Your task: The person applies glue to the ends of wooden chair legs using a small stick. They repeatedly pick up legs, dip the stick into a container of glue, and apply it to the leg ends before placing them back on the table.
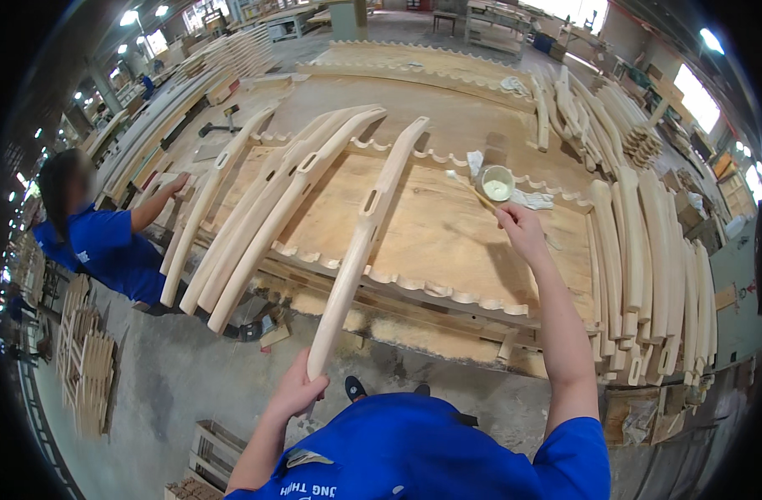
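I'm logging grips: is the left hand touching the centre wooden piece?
Touching: the head view shows the left hand gripping the near end of the centre wooden piece.

The torso is covered by a bright blue shirt, cut with short sleeves. White lettering is borne upside down in this view, and a greyish flap-like patch is seen above it. Forearms, left hand and right hand are left bare. The feet are clad in dark shoes, one marked with white.
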`<state>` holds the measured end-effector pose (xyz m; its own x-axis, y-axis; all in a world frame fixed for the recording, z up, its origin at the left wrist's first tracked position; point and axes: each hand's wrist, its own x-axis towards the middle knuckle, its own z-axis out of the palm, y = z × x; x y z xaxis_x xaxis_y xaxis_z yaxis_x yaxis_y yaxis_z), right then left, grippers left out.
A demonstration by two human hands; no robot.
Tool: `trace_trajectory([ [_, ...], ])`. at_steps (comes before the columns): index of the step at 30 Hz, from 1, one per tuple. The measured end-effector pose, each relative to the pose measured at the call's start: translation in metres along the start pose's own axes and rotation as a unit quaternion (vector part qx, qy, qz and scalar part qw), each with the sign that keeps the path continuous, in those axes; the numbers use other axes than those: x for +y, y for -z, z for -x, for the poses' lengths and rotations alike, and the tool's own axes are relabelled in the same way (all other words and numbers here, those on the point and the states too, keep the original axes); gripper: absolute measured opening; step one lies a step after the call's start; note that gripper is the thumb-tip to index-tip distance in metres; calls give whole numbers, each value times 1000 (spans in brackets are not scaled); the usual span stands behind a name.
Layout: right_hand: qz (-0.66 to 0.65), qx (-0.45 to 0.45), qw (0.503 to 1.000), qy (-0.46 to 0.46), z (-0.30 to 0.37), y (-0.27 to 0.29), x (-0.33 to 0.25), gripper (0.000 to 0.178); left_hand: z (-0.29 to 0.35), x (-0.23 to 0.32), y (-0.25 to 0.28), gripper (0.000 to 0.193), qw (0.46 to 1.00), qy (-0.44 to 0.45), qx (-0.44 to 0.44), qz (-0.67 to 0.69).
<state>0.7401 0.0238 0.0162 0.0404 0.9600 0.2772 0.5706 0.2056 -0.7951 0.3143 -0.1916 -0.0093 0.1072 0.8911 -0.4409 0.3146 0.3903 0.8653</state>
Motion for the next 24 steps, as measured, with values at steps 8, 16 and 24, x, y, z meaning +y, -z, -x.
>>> trace_trajectory([
  [8, 62, -129, 990, -3, -22, -65, -70, 28, 5, 14, -9, 53, 998, -9, 19, -64],
  [16, 245, -60, 967, 34, -28, -91, -70, 26, 5, 12, -10, 53, 997, -14, 22, -72],
  [24, 235, 70, 936, 251, -13, -96, -69, 13, -4, -15, -20, 54, 992, -37, 57, -104],
])
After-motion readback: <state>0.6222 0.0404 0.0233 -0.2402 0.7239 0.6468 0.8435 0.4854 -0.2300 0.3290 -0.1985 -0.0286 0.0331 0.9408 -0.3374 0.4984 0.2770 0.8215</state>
